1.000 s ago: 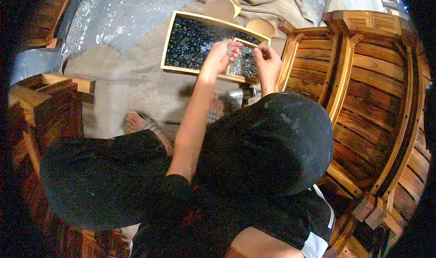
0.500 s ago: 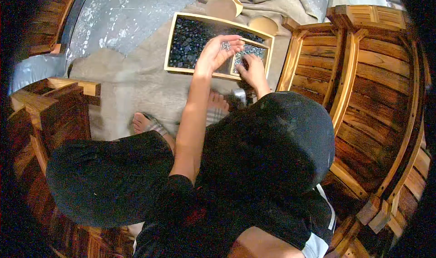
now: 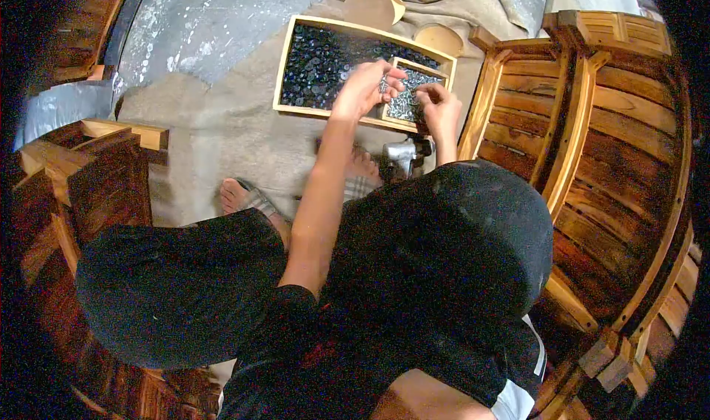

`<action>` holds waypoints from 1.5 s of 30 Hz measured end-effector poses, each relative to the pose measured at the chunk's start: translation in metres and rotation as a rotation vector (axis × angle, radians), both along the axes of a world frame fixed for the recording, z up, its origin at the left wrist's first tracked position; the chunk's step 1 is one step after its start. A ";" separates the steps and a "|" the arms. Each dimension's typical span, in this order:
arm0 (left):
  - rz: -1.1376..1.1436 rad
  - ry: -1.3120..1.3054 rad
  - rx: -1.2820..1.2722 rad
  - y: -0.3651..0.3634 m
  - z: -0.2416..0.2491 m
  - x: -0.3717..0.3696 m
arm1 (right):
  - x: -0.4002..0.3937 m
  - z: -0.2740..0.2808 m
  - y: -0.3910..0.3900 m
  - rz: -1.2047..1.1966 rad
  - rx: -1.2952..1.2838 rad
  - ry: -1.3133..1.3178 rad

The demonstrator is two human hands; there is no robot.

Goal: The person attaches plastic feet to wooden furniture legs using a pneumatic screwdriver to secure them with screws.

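My left hand (image 3: pixel 364 89) is cupped above the wooden box (image 3: pixel 302 111), its fingers curled over a few small silver screws. Beside it, over the small inner compartment (image 3: pixel 392 115), my right hand (image 3: pixel 441 109) has thumb and fingers pinched together. Whatever lies between those fingertips is too small to make out. Silver screws (image 3: pixel 405 103) fill that compartment. The larger part of the box holds many dark round pieces (image 3: pixel 314 65).
A metallic power tool (image 3: pixel 400 152) lies on the cloth (image 3: pixel 200 154) just below the box. Slatted wooden furniture (image 3: pixel 518 117) stands close on the right, with more wooden pieces (image 3: pixel 96 161) at left. Round tan discs (image 3: pixel 440 39) lie behind the box.
My right hand has lifted out of the screws and moved right, fingers now pinched. My left hand's fingers have curled in over the screws. The view has shifted slightly.
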State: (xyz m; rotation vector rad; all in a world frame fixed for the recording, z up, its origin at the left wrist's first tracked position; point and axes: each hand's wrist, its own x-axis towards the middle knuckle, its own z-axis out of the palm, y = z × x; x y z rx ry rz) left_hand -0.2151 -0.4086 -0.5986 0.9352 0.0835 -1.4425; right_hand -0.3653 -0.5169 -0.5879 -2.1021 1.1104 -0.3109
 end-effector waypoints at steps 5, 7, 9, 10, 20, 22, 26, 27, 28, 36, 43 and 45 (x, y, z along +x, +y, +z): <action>-0.069 0.021 -0.007 -0.003 -0.008 -0.002 | -0.002 0.002 0.003 -0.046 -0.077 0.069; -0.024 0.048 0.018 -0.004 -0.003 -0.002 | -0.001 0.008 0.004 -0.064 -0.068 0.072; 0.029 0.061 0.031 -0.005 0.005 -0.005 | -0.003 0.009 0.003 -0.029 -0.024 0.110; 0.004 0.014 -0.012 -0.004 0.004 -0.004 | -0.003 0.008 0.003 -0.010 -0.002 0.129; 0.096 -0.173 -0.045 0.016 0.004 0.028 | 0.037 0.026 0.046 0.099 -0.109 -0.134; 0.216 -0.199 -0.007 0.023 0.028 0.048 | 0.075 0.021 0.056 0.343 -0.215 -0.253; 0.328 -0.157 -0.041 0.049 0.037 0.083 | 0.118 -0.023 0.090 0.656 -0.303 -0.231; 0.383 -0.107 -0.084 0.052 0.039 0.083 | 0.115 -0.022 0.096 0.651 -0.323 -0.223; 0.443 -0.055 -0.126 0.056 0.037 0.082 | 0.114 -0.022 0.100 0.653 -0.341 -0.213; 0.330 -0.077 -0.149 0.067 0.017 0.082 | 0.104 -0.025 0.083 0.826 -0.332 0.062; 0.345 -0.051 -0.098 0.067 0.011 0.078 | 0.103 -0.039 0.085 0.814 -0.270 -0.011; 0.353 -0.009 -0.078 0.065 0.010 0.076 | 0.100 -0.036 0.085 0.790 -0.245 0.072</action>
